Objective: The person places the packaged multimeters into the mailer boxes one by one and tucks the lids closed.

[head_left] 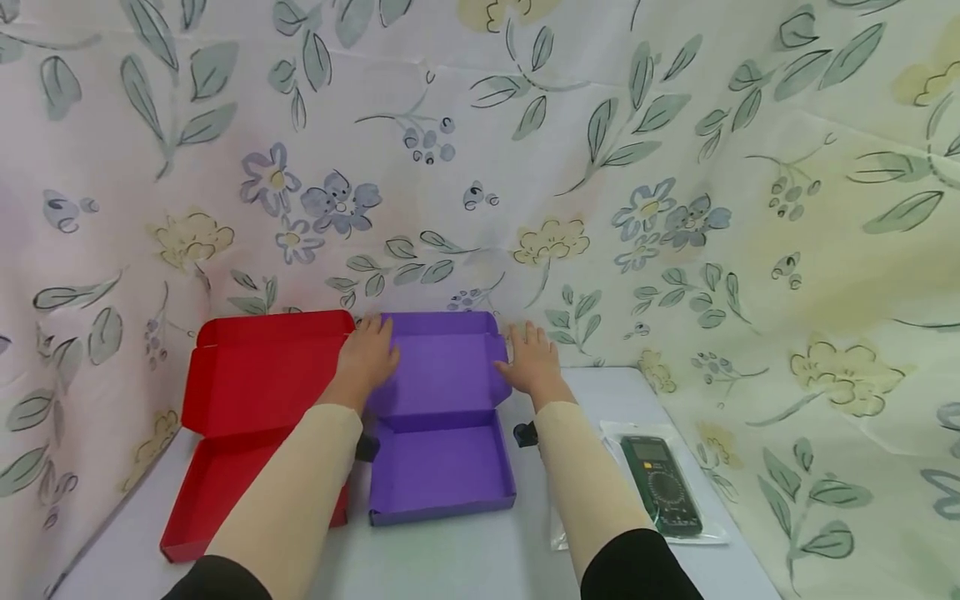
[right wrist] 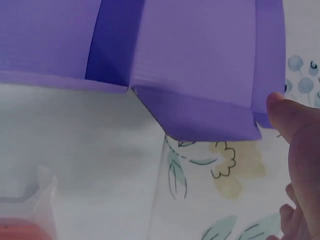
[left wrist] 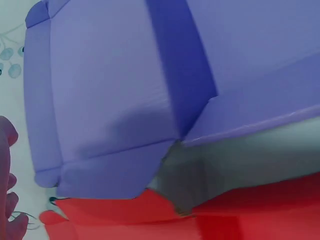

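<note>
At the shallow purple cardboard box (head_left: pixel 442 387), left grip (head_left: pixel 364 358) and right grip (head_left: pixel 536 363) are spread.

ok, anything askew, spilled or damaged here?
Nothing stands out. The purple box and red box stand open side by side, and the multimeter lies in its clear bag. No spill or plain damage shows.

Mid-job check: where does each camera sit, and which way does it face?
Head: worn on the head, facing forward and down at the open purple box, red box and multimeter; left hand, right hand and sleeves show.
Left wrist: on that wrist, facing the purple box and part of the red one; part of the left hand shows at the left edge.
Right wrist: on that wrist, facing the purple box; part of the right hand shows at the right edge.
Shared by both wrist views: purple box, floral cloth.
</note>
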{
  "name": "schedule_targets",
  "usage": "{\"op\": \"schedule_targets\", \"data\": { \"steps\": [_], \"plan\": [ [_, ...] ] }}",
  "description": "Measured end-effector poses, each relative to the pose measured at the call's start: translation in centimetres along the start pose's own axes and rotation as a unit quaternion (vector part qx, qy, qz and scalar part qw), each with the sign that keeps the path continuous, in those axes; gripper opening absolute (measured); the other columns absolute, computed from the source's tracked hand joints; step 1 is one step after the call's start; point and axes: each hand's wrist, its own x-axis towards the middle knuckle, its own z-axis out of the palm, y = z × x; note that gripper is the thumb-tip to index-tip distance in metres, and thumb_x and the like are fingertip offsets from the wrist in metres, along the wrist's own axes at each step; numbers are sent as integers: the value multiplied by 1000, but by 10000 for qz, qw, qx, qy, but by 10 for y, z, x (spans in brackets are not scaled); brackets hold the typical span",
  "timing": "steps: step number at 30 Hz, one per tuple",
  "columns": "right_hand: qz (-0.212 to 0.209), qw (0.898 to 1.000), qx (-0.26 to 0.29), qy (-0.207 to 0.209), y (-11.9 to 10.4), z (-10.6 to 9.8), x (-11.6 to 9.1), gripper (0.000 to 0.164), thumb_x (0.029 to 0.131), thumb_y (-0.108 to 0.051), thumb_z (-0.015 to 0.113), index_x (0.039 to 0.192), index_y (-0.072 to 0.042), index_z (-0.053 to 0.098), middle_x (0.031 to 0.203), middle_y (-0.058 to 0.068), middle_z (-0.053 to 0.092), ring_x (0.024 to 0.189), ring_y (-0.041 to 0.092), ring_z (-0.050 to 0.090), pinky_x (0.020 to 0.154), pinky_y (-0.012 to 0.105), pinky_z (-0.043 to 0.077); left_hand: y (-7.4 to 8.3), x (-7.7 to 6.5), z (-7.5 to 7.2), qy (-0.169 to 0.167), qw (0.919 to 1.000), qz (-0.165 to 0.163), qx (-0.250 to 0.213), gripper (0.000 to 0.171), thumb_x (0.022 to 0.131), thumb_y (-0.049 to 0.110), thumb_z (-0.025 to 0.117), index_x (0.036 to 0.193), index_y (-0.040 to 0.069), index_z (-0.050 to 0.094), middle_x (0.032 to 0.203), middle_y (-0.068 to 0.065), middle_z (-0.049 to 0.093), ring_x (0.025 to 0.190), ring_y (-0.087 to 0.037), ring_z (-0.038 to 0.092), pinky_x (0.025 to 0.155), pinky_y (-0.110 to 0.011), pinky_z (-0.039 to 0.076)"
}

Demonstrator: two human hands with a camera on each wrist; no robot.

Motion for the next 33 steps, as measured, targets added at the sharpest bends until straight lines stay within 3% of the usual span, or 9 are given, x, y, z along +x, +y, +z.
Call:
{"op": "schedule_targets", "data": {
  "steps": [9,16,23,33],
  "plan": [
    [-19,9997,213,-126,14,3,-10,80,101,-43,61,161,-5,25,163,27,26,150,46,23,119,62,16,3,-17,19,349,9992,-1,-196,53,97,15,52,143,-11,48,144,-31,48,140,-48,39,110,-57,39],
    [96,9985,316,-428,19,9,-17,78,102,-46,58,162,-7,26,163,27,26,150,45,24,118,62,18,6,-27,24,320,9994,65,-123,50,97,16,55,140,-9,52,143,-30,49,135,-47,44,103,-60,44],
    [236,9980,319,-502,25,17,-17,73,105,-47,53,161,-7,29,161,27,30,149,45,27,118,62,19,8,-32,27,524,9985,121,-70,43,96,16,58,132,-7,59,126,-27,56,119,-45,54,93,-59,49],
    [229,9978,173,-600,29,26,-30,65,108,-42,45,159,-3,34,157,27,38,145,44,36,114,62,29,13,-41,32,620,9977,176,-184,43,94,13,59,131,-8,60,121,-26,59,114,-45,57,92,-59,49]
  ]
}}
